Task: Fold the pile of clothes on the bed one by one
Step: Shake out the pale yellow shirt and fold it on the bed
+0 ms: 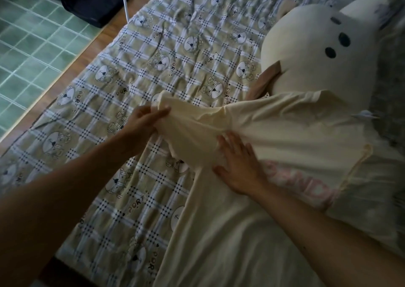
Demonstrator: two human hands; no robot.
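A cream T-shirt (274, 133) with pink lettering lies spread across the bed, its body running toward the bottom of the view. My left hand (144, 122) grips the end of one sleeve and holds it lifted off the sheet. Flat on the shirt near the armpit rests my right hand (238, 166), fingers spread, pressing the cloth down. The shirt's far side lies over other pale cloth at the right; what is beneath is hidden.
The bed wears a checked sheet (142, 67) printed with bears. A big cream plush pillow (306, 52) with dark dots lies at the upper right, touching the shirt. A wooden bed edge and green tiled floor (28, 37) are at the left.
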